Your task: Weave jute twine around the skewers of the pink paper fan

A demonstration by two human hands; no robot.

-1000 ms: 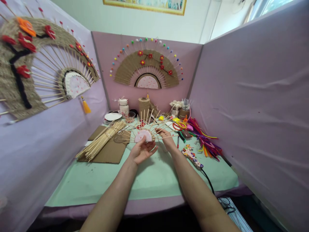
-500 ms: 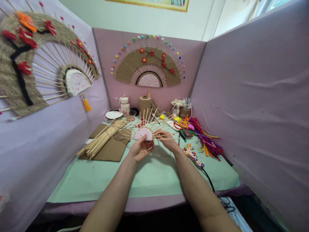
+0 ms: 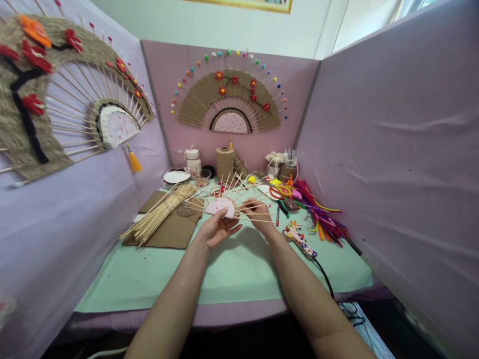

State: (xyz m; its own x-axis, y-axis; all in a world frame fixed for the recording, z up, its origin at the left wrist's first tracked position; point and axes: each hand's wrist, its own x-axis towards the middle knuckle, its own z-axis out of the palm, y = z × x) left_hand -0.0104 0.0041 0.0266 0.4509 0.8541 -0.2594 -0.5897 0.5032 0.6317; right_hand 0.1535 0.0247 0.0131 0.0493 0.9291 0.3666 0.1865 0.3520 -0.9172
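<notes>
A small fan frame, a pink half-disc with thin wooden skewers fanning out from it, is held above the green table mat. My left hand grips the pink half-disc from below, thumb on its front. My right hand is closed among the skewers on the frame's right side; a thin strand of twine seems to run through its fingers, though it is too fine to be sure.
A bundle of loose skewers lies on brown cardboard at left. A patterned glue gun with a black cord, coloured pipe cleaners, scissors, a twine spool and jars stand behind. Finished fans hang on the purple partition walls.
My left hand went from open beneath the frame to gripping the pink half-disc. My right hand closed in among the skewers on the right. The frame tilted slightly.
</notes>
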